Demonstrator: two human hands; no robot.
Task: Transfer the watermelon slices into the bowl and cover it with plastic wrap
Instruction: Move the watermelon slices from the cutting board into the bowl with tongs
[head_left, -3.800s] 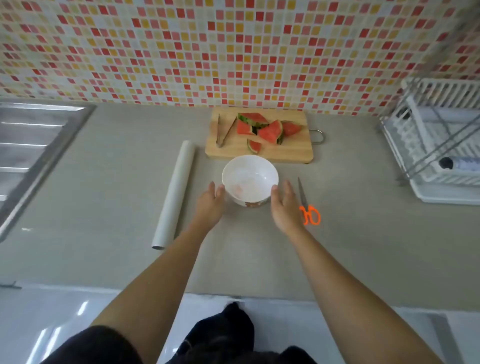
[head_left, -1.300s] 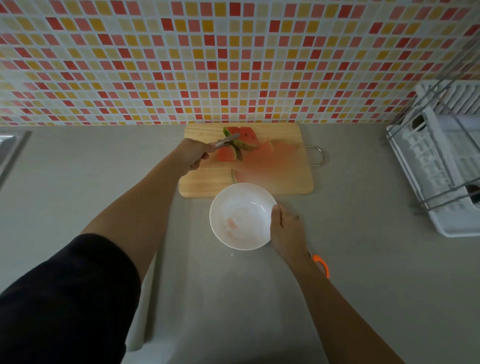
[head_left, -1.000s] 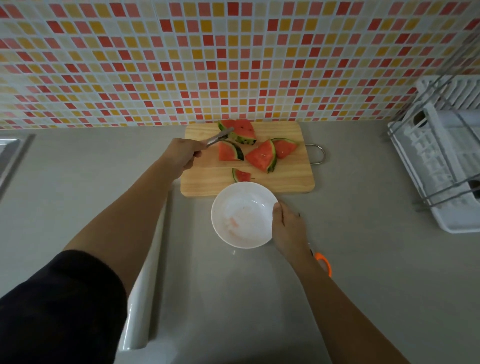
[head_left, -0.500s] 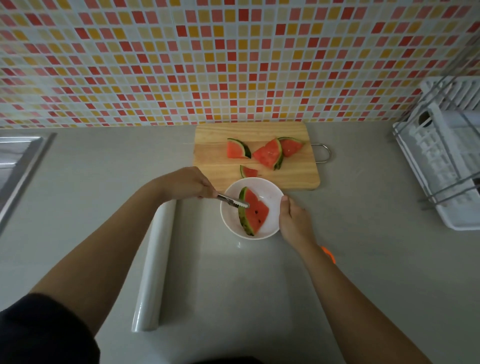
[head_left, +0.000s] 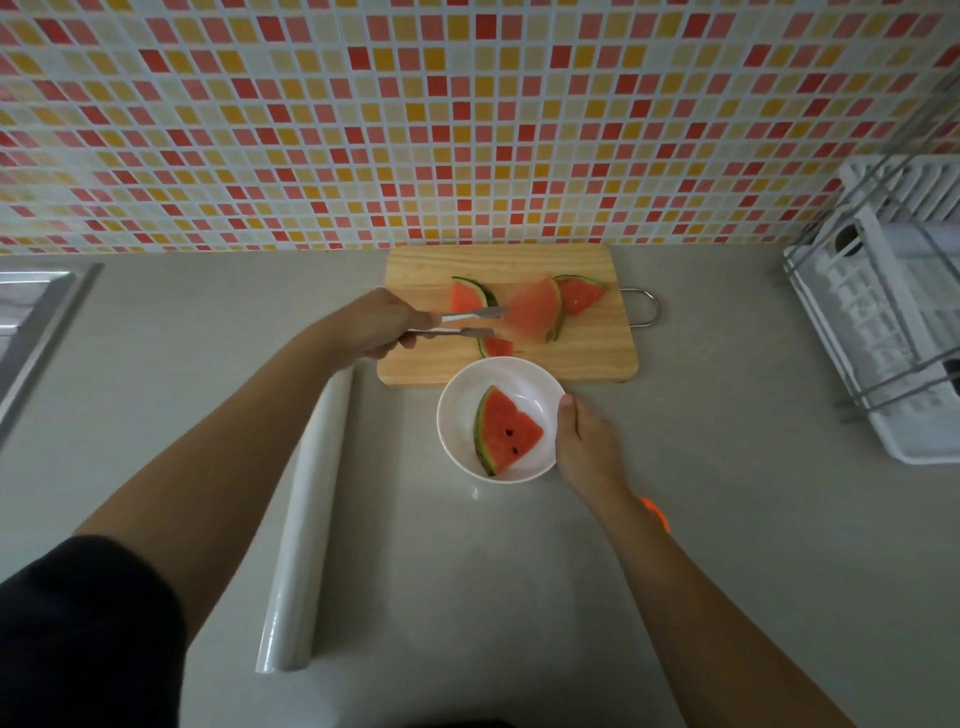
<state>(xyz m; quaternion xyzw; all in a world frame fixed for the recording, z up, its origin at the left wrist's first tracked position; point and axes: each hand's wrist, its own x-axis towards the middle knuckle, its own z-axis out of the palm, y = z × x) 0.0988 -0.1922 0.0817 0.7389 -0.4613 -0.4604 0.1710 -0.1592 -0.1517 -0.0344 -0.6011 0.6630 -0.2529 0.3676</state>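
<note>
- Left hand grips a pair of metal tongs, fingers closed round the handles; the two tips stand apart over the wooden cutting board, just beside a blurred watermelon slice.
- Right hand clasps the right rim of the white bowl, thumb on the edge.
- One triangular slice with green rind and dark seeds lies in the bowl.
- Three more wedges rest on the board, whose wire handle points right.
- Plastic wrap roll, smooth and white, lies left of the bowl on the grey counter.
- An orange handle peeks from behind the right wrist.
- White dish rack crowds the right edge; a steel sink sits at the left.
- No writing is legible anywhere.
</note>
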